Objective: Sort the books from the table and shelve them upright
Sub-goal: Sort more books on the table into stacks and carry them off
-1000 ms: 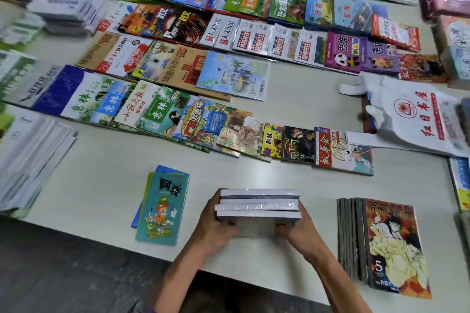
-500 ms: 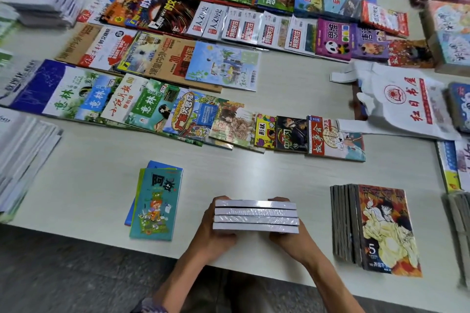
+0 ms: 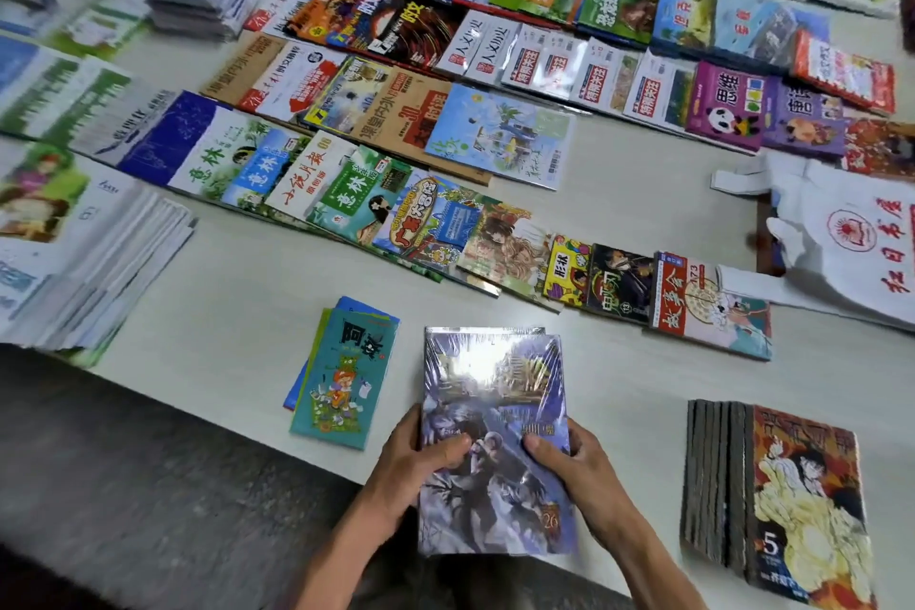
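Observation:
I hold a small stack of shrink-wrapped books [image 3: 495,421] with a blue-purple cover facing up, over the near edge of the pale table [image 3: 237,292]. My left hand [image 3: 416,466] grips the stack's left side with the thumb on the cover. My right hand [image 3: 579,476] grips its right side the same way. A thin pile of teal cartoon books [image 3: 341,376] lies flat just to the left. A fanned stack of orange manga volumes [image 3: 787,495] lies flat to the right.
Rows of overlapping books and magazines [image 3: 445,129] cover the middle and far table. Tall piles of white-edged booklets [image 3: 84,263] sit at the left edge. A white plastic bag with red print [image 3: 851,238] lies at the right. Grey floor [image 3: 148,485] shows below the table edge.
The stack showed its page edges to me before; now it is tipped so the front cover faces up, and it has come closer to me at the table edge.

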The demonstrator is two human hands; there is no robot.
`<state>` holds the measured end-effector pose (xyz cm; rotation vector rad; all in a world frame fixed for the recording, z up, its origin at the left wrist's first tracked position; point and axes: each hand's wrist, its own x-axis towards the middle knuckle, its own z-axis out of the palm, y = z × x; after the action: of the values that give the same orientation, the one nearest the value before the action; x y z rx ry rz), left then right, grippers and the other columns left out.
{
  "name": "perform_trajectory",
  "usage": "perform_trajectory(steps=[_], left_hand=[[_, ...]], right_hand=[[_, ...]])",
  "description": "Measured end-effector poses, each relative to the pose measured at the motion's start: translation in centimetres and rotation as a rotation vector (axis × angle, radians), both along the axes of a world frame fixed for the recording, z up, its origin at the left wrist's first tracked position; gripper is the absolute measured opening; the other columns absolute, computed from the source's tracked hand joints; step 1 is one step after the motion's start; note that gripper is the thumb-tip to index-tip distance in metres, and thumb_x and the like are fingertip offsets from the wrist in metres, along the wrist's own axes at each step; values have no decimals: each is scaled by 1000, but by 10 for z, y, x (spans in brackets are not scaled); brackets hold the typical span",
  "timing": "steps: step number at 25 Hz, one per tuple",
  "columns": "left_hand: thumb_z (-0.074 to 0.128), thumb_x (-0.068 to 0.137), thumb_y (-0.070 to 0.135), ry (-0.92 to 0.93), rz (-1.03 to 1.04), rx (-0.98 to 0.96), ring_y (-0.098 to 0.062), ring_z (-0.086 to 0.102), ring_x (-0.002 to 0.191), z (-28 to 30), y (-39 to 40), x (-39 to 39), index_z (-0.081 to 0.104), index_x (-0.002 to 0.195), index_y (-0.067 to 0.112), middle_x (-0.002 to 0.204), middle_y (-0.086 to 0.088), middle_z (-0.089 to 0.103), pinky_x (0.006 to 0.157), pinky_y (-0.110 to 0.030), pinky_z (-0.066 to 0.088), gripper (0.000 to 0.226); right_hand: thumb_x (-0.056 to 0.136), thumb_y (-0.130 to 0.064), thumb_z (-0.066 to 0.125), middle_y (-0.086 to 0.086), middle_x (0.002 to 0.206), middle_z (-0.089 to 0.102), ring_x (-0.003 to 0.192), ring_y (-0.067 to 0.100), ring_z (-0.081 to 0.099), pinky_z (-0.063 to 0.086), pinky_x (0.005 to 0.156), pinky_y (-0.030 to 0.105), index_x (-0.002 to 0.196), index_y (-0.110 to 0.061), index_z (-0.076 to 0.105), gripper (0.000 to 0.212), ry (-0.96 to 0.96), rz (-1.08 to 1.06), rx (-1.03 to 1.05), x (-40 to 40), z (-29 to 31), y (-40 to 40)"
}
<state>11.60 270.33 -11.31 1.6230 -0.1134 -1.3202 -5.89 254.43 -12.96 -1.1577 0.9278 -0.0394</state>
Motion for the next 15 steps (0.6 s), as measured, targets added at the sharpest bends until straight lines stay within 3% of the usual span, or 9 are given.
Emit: perform_trajectory(steps=[2,4,6,7,9,11,13,15], left_hand=[[90,47,39,35,187,16,-5,70,100,16,21,-1,50,130,38,115,16,72,78,-19,56,92],[91,47,34,-76,332,3,-15,72,100,33,39,2,53,127,45,113,8,73,84,-30,59,89],[88,57,38,-430,336,77,-17,73,90,49,54,8,57,112,43,99,6,76,76,-34,61,63],[84,63,41,-634,288,154,-17,73,83,56,61,11,55,109,36,91,5,75,71,-35,60,54],[78,68,40,-1046,180,336,-18,68,71,69,78,17,54,107,28,81,2,74,58,-30,53,47],[79,62,28,-1332,-16,433,-23,69,68,69,96,18,61,111,19,81,-1,75,52,-28,50,53],[74,56,19,-1413,-163,467,-27,72,77,70,120,9,58,119,14,93,-4,75,60,-32,58,64],[58,61,18,-1418,-192,483,-27,72,86,70,150,3,49,120,16,101,-4,74,71,-35,59,60]], right_hand=[[81,-42,78,7,100,81,84,24,78,58,66,24,116,-9,68,50,29,93,50,25,8,10],[83,-47,78,2,109,78,89,22,75,57,70,25,118,-16,64,49,112,195,-84,50,20,24],[82,-52,75,-9,117,65,95,17,67,53,76,28,124,-29,55,52,243,292,-455,79,38,44],[79,-57,74,-12,117,61,93,14,65,52,74,29,125,-37,50,56,223,314,-508,94,49,60],[65,-69,74,-15,112,64,86,7,68,53,71,29,115,-47,50,59,125,304,-286,126,72,99],[60,-61,82,-12,99,76,83,8,74,59,77,36,102,-38,67,50,62,134,-67,149,76,139],[69,-35,89,-5,86,81,81,15,77,62,82,40,91,-26,78,26,55,-75,50,162,72,177],[71,-17,87,4,83,81,77,21,77,62,81,41,93,-11,79,24,78,-137,114,164,69,211]])
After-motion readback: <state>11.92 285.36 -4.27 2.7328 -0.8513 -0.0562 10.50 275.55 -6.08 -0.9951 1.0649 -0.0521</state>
